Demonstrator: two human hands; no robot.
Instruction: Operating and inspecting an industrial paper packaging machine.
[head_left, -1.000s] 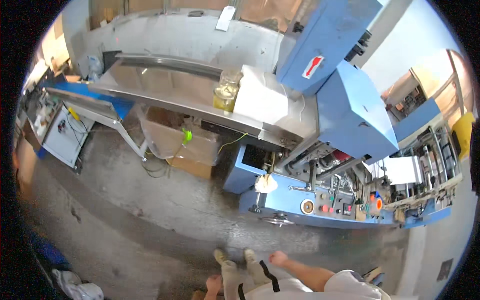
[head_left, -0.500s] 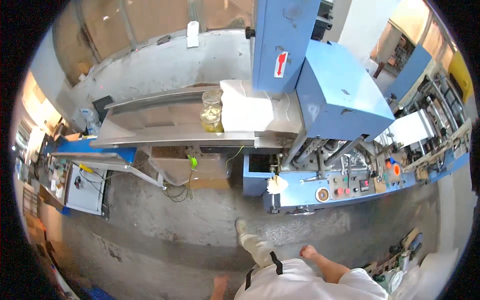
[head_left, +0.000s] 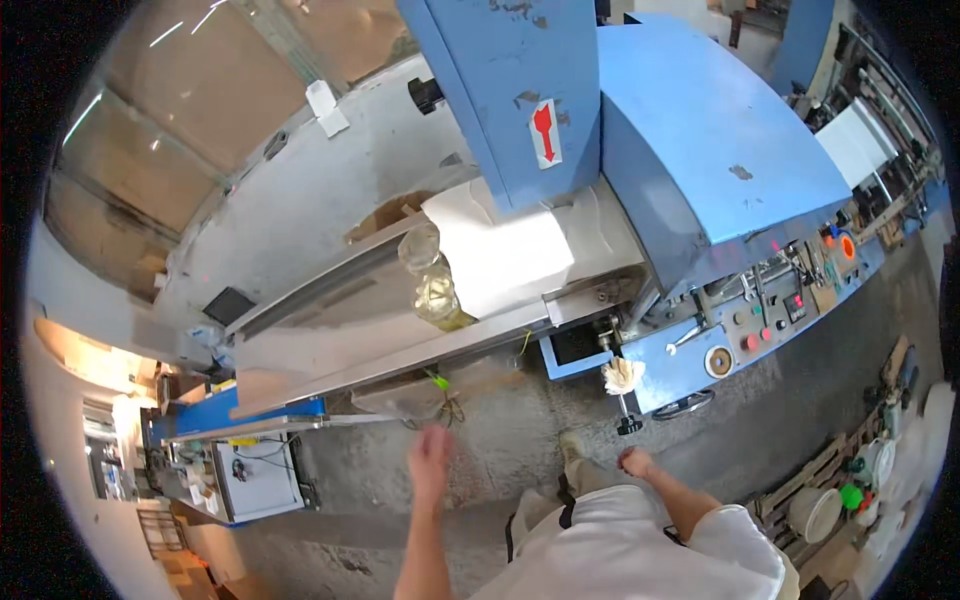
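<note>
My left hand [head_left: 430,458] is raised in front of me, below the near edge of a long metal tray [head_left: 370,368]. It is smeared by motion, so its fingers do not show clearly. Lower right of centre, my right hand [head_left: 634,461] hangs by my side with its fingers curled in and nothing visible in it. The nearest thing to it is a black knob [head_left: 629,425] on a blue machine [head_left: 720,130], under a pale cloth-like bundle [head_left: 623,375]. On the tray stand two see-through containers [head_left: 437,298] beside white sheets [head_left: 500,245].
The machine's front panel carries red buttons [head_left: 751,342], a wrench [head_left: 684,340] and a handwheel [head_left: 686,404]. At left stands a low white-topped table [head_left: 262,480] with cables. A pallet [head_left: 795,505] with buckets lies at lower right. Green-tipped cord [head_left: 440,382] hangs under the tray.
The view has turned and come closer to the tray and the blue machine. My left hand has risen from the lower edge; my right hand stays low by my side.
</note>
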